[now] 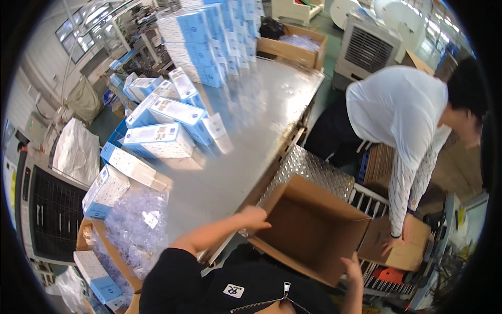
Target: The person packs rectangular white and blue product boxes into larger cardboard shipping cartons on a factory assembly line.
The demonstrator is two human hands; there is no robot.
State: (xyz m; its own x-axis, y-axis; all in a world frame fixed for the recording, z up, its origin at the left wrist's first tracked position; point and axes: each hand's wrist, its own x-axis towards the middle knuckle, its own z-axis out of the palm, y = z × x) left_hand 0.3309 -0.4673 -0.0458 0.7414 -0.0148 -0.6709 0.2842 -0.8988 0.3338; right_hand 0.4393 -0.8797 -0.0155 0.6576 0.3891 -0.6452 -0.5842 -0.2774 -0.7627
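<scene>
An open-topped brown cardboard box stands before me at the table's right side, with nothing visible inside. My left hand is closed on its left rim, the fingertips reaching over the edge. On the opposite side, my right hand grips the near right rim, a digit on each side of the wall. Just beyond that side, a co-worker's hand rests on another piece of brown cardboard, apart from my hands.
Several blue and white cartons lie along the metal table's left side, with taller stacks behind. Clear plastic pieces heap at the lower left. The co-worker leans over a roller conveyor beside a diamond-plate metal surface.
</scene>
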